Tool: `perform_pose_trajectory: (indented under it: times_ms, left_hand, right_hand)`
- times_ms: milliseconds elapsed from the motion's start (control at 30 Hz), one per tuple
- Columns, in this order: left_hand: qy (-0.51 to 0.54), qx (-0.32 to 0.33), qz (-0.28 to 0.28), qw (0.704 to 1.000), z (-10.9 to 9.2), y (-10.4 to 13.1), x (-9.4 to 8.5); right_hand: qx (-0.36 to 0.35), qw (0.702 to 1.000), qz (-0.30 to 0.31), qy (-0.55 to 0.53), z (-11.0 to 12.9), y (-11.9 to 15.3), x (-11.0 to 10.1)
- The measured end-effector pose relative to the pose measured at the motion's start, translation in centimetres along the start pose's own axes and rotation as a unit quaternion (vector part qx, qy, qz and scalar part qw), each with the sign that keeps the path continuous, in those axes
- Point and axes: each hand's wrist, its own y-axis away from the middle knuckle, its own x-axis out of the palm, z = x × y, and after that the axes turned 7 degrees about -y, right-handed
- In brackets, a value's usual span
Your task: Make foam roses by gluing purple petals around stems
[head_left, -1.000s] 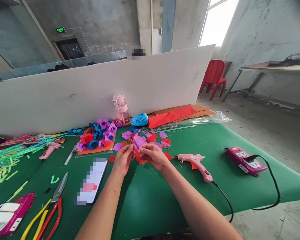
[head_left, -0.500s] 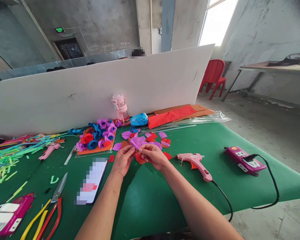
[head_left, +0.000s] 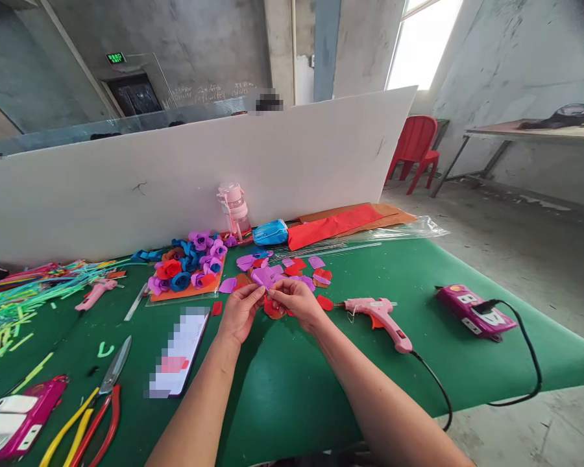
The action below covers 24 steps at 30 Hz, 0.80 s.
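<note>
Both my hands meet over the middle of the green table [head_left: 292,389]. My left hand [head_left: 240,312] and my right hand [head_left: 296,301] pinch the same purple petal piece [head_left: 263,277] between their fingertips. Under and behind them lies a scatter of loose purple and red petals [head_left: 302,267]. A pink glue gun [head_left: 380,315] lies just right of my right hand. Finished paper roses [head_left: 187,263] in purple, blue and red sit on an orange sheet to the left of my hands.
A phone [head_left: 180,353] lies near my left forearm, with scissors [head_left: 114,370] and red pliers [head_left: 97,428] further left. Green straws [head_left: 14,305] cover the far left. A magenta power strip [head_left: 477,313] sits at right, a pink bottle [head_left: 236,211] by the white board [head_left: 126,181].
The purple petal between my fingers has dropped a little and turned from upright to more flat. My hands stay in nearly the same place.
</note>
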Motion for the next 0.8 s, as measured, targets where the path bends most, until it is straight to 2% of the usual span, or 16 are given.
perform_pose_trajectory:
  times_ms: [367, 567, 800]
  left_hand:
    - [0.014, -0.006, -0.012, 1.000, 0.1, -0.1, 0.2]
    - [-0.004, 0.005, -0.037, 0.999, 0.2, -0.1, 0.3]
    - [0.009, 0.005, -0.027, 1.000, 0.0, 0.2, 0.5]
  right_hand:
    - [-0.052, 0.997, -0.015, 0.048, -0.6, -0.3, 0.3]
    - [-0.005, 0.999, -0.008, 0.046, -1.0, -0.4, 0.3]
    - [-0.018, 0.998, -0.010, 0.056, -1.4, -0.5, 0.3]
